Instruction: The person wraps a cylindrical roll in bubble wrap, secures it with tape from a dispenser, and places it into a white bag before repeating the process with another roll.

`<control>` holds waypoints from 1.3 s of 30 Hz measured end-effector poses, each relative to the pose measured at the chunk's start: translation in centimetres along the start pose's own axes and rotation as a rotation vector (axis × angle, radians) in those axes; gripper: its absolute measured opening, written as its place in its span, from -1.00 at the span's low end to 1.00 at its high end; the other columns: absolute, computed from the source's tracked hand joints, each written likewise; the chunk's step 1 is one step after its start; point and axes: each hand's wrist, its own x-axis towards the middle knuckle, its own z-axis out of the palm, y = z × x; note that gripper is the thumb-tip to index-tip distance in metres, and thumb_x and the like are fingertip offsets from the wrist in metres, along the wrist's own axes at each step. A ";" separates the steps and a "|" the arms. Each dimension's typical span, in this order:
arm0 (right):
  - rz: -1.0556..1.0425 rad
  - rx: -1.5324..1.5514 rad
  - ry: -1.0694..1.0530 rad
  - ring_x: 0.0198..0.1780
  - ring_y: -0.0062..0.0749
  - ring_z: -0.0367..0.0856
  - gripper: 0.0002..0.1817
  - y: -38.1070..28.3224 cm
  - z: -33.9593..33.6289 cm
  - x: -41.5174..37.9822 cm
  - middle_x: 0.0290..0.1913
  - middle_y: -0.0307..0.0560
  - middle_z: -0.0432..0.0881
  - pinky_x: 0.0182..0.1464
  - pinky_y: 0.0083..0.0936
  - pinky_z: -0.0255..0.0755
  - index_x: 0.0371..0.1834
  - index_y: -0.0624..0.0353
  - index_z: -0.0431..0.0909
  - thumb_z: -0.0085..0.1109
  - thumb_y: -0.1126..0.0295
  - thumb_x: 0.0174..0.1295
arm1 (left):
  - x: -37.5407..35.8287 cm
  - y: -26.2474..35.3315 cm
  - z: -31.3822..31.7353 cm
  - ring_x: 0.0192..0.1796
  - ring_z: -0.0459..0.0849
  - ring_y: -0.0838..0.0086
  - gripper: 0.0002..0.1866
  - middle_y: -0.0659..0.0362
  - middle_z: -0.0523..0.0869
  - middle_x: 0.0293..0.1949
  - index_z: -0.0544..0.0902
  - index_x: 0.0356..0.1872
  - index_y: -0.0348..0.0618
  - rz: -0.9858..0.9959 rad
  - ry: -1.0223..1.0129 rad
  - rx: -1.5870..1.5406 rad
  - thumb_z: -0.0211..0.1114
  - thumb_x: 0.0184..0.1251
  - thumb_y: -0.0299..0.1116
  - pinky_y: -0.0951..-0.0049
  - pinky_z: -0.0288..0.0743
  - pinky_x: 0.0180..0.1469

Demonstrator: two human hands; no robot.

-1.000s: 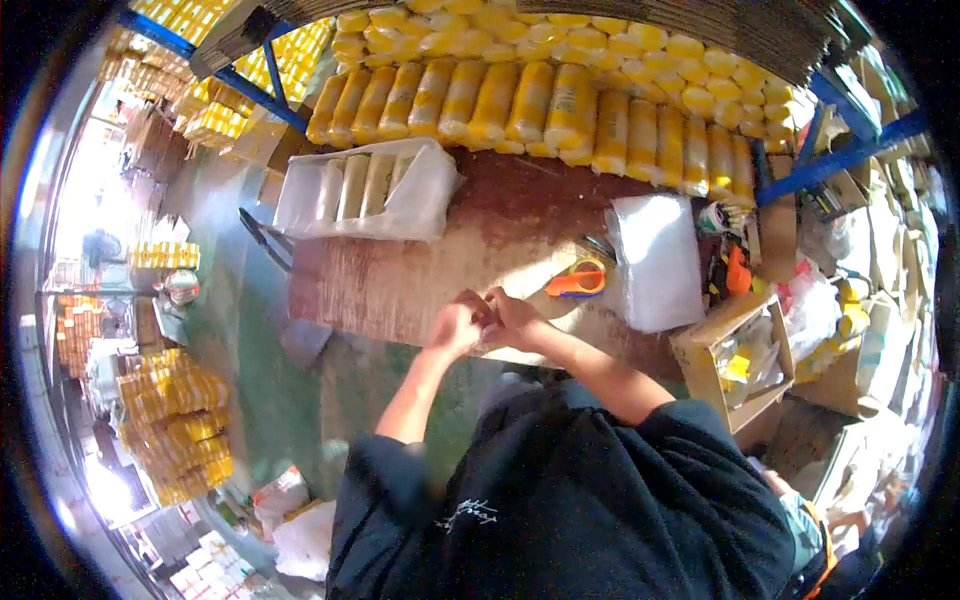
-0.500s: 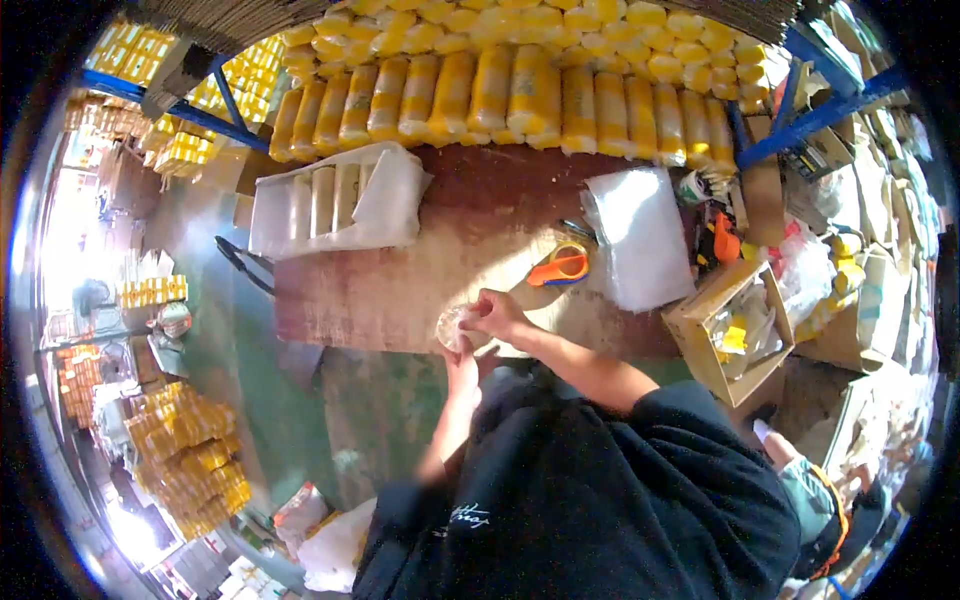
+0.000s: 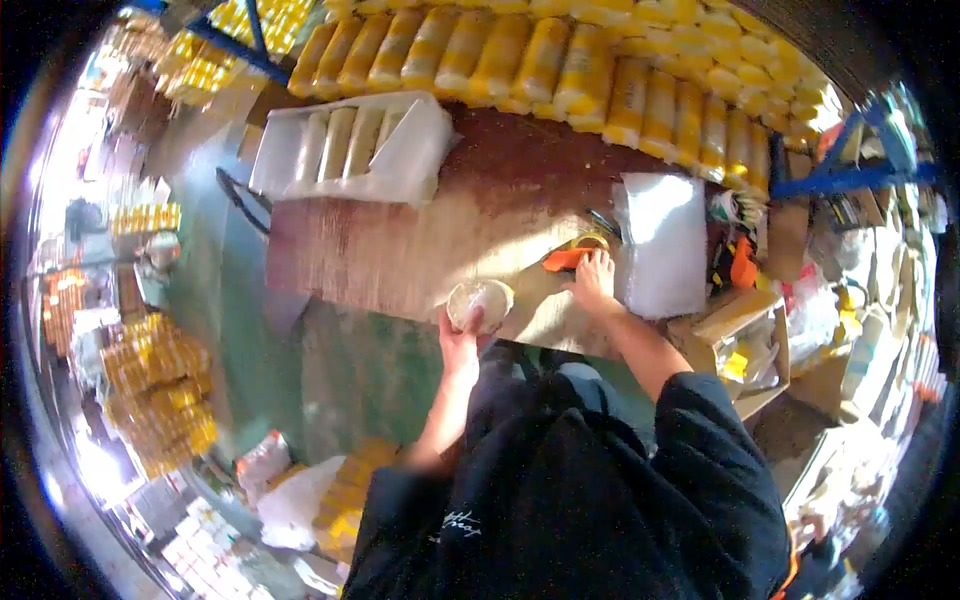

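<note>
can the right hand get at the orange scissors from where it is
Probably yes. The right hand lies flat on the table, right beside the orange scissors, maybe already touching the handle, with nothing between them. The left hand is busy holding a round packet.

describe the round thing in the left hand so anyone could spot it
Start at the long wooden table and go to its near edge. The left hand holds up a pale round disc there, the only round whitish item; the orange scissors lie beside it.
</note>
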 end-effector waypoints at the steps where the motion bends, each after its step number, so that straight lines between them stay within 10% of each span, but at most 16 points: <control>1: -0.035 -0.054 0.036 0.43 0.08 0.35 -0.15 0.7 1.9 0.8 0.33 0.19 0.46 0.46 -0.06 0.23 0.29 0.31 0.45 0.55 -0.03 0.05 | 0.2 -0.3 -0.5 0.24 0.66 0.09 -0.44 -0.03 0.53 0.32 0.33 0.42 -0.15 0.003 -0.009 0.003 0.32 0.49 -0.43 0.02 0.80 0.09; 6: -0.191 0.098 0.041 0.36 -0.10 0.48 -0.39 2.8 3.6 2.1 0.19 0.08 0.62 0.45 -0.06 0.20 0.27 0.17 0.50 0.39 0.10 0.23 | 0.6 3.0 -0.5 0.11 0.73 0.42 -0.36 0.10 0.74 0.13 0.48 0.41 -0.16 -0.121 0.028 0.305 0.51 0.32 -0.43 0.43 0.68 0.01; 9: -0.471 0.283 -0.065 0.16 0.00 0.66 -0.45 4.8 0.2 1.1 0.01 0.07 0.72 0.30 -0.04 0.40 0.21 0.18 0.49 0.43 0.24 0.19 | 2.0 3.2 -1.5 0.06 0.74 0.43 -0.33 0.11 0.74 0.13 0.49 0.41 -0.19 -0.089 -0.076 0.370 0.54 0.28 -0.41 0.43 0.69 0.00; 14: -0.537 0.637 -0.494 -0.13 -0.10 0.79 -0.38 1.0 -12.8 -5.5 -0.11 0.11 0.77 0.02 -0.24 0.62 0.16 0.17 0.62 0.43 -0.10 0.25 | 3.1 2.7 -2.4 0.04 0.75 0.44 -0.26 0.12 0.77 0.08 0.47 0.43 -0.16 -0.074 -0.152 0.481 0.60 0.22 -0.40 0.40 0.69 0.03; 19: -0.460 0.623 -0.662 -0.40 -0.31 0.67 -0.35 -8.5 -23.8 -6.8 -0.49 0.09 0.66 -0.23 -0.27 0.55 -0.36 0.32 0.66 0.25 -0.21 0.32 | 3.5 1.3 -3.2 0.04 0.76 0.37 -0.15 0.10 0.74 0.11 0.44 0.46 -0.12 -0.107 -0.237 0.232 0.67 0.12 -0.38 0.33 0.72 0.00; 26: -0.368 0.548 -0.650 -0.43 -0.24 0.76 -0.32 -9.7 -19.1 -1.9 -0.50 0.05 0.75 -0.30 -0.28 0.58 -0.35 0.29 0.77 0.28 -0.27 0.22 | 3.5 3.2 -4.8 0.12 0.75 0.29 -0.13 0.07 0.56 0.36 0.26 0.59 -0.04 -0.173 -0.544 -0.080 0.51 0.33 -0.13 0.19 0.70 0.13; 29: -0.349 0.629 -0.615 -0.50 -0.35 0.72 -0.40 -9.8 -18.8 -2.2 -0.51 -0.06 0.75 -0.35 -0.36 0.57 -0.36 0.27 0.76 0.30 -0.18 0.29 | 3.9 4.1 -3.9 0.07 0.77 0.26 -0.16 0.06 0.56 0.36 0.24 0.59 -0.01 -0.427 -0.204 -0.104 0.36 0.43 0.11 0.23 0.73 0.06; 33: -0.416 0.885 -0.570 -0.56 -0.50 0.65 -0.51 -9.1 -16.0 -1.3 -0.56 -0.18 0.68 -0.44 -0.47 0.49 -0.40 0.26 0.70 0.28 -0.01 0.40 | 6.2 2.7 -2.2 -0.28 0.82 0.33 -0.27 -0.04 0.75 -0.04 0.40 0.39 -0.03 -0.233 -0.065 0.261 0.31 0.42 0.24 0.36 0.74 -0.42; 39: -0.435 0.940 -0.548 -0.56 -0.51 0.63 -0.50 -8.9 -14.3 -0.3 -0.56 -0.17 0.68 -0.44 -0.48 0.49 -0.40 0.26 0.70 0.27 -0.03 0.40 | 8.4 3.3 -2.8 -0.27 0.82 0.17 -0.38 -0.08 0.76 -0.08 0.58 0.21 -0.09 -0.083 0.011 0.604 0.40 0.37 0.17 0.22 0.71 -0.26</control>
